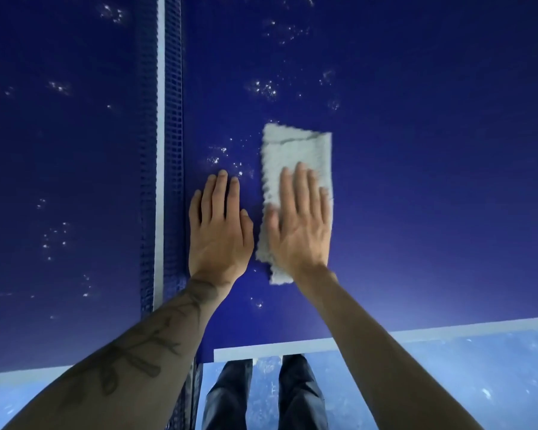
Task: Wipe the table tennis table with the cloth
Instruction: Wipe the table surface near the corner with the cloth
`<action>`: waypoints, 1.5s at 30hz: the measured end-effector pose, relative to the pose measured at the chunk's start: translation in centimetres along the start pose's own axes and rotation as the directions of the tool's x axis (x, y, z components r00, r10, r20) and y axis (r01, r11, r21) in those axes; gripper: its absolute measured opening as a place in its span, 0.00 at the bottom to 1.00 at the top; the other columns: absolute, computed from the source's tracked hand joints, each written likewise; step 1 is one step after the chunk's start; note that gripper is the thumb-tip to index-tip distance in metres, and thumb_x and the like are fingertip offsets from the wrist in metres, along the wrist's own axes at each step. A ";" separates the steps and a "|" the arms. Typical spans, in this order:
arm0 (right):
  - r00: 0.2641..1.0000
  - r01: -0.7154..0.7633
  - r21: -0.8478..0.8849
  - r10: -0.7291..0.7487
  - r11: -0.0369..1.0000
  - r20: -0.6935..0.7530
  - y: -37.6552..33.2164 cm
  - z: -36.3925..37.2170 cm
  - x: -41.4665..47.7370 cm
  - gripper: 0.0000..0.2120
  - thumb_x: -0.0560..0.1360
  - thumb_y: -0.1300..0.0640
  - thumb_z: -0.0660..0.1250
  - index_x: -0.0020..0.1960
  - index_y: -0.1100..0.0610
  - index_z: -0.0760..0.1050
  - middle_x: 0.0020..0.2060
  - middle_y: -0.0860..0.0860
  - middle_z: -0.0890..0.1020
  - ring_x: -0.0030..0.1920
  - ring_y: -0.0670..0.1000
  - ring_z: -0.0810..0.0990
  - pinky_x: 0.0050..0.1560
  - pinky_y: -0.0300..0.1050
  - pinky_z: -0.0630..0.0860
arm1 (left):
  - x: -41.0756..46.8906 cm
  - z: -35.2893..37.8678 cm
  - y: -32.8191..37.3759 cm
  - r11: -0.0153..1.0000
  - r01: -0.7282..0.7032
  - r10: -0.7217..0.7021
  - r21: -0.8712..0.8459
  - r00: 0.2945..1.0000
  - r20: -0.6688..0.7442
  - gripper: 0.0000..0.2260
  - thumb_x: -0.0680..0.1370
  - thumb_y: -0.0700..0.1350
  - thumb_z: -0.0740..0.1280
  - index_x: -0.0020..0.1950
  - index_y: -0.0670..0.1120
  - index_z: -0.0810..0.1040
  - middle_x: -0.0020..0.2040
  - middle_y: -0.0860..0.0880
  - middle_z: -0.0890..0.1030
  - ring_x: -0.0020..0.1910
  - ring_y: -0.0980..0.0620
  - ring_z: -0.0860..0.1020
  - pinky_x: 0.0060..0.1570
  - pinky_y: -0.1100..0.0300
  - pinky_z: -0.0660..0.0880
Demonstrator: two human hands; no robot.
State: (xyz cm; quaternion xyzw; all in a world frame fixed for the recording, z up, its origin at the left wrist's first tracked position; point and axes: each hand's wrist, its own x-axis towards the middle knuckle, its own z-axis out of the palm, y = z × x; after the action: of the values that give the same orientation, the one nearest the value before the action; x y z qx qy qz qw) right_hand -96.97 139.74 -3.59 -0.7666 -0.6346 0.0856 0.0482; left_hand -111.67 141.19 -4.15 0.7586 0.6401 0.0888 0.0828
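Note:
The blue table tennis table (416, 150) fills the view, dotted with white specks. A folded pale cloth (295, 147) lies flat on the right half, close to the net. My right hand (300, 221) presses flat on the cloth's near part, fingers stretched out and together. My left hand (219, 228) rests flat on the bare table surface just left of the cloth, between it and the net, holding nothing. Patches of white specks (264, 88) lie beyond the cloth and near my left fingertips.
The net (162, 150) with its white top band runs away from me on the left. More specks dot the far half (56, 237). The table's white-lined near edge (448, 333) crosses the bottom; my legs (264, 395) and a light floor show below it.

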 end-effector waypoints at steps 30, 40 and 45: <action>0.998 0.041 0.015 -0.041 0.999 0.041 2.9 -2.0 10.8 0.32 0.86 0.44 0.48 0.87 0.55 0.49 0.87 0.55 0.50 0.86 0.55 0.47 0.85 0.58 0.47 | 10.0 -1.2 1.3 0.983 0.160 -0.168 -0.089 0.982 -0.089 0.22 0.86 0.43 0.59 0.79 0.38 0.67 0.81 0.39 0.66 0.79 0.38 0.66 0.79 0.41 0.61; 0.995 -0.104 -0.003 0.104 0.995 0.002 9.4 -3.3 14.7 0.31 0.87 0.44 0.47 0.87 0.54 0.50 0.87 0.54 0.51 0.86 0.56 0.48 0.86 0.57 0.45 | 13.4 0.6 1.2 0.989 0.139 -0.142 -0.048 0.987 -0.074 0.24 0.87 0.47 0.56 0.82 0.40 0.63 0.83 0.41 0.62 0.83 0.41 0.59 0.82 0.42 0.54; 0.999 0.052 0.023 -0.052 0.998 0.003 2.9 -1.8 15.7 0.32 0.87 0.44 0.47 0.87 0.54 0.49 0.87 0.55 0.50 0.86 0.55 0.48 0.86 0.58 0.48 | 13.6 0.4 1.2 0.992 0.121 -0.124 -0.036 0.988 -0.093 0.23 0.86 0.46 0.57 0.81 0.39 0.65 0.82 0.40 0.64 0.82 0.40 0.61 0.81 0.40 0.57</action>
State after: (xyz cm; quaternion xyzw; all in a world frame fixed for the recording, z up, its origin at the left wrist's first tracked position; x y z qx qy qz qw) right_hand -91.02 154.68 -3.50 -0.7492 -0.6532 0.0932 0.0581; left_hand -108.22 154.36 -3.84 0.7114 0.6874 0.1291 0.0690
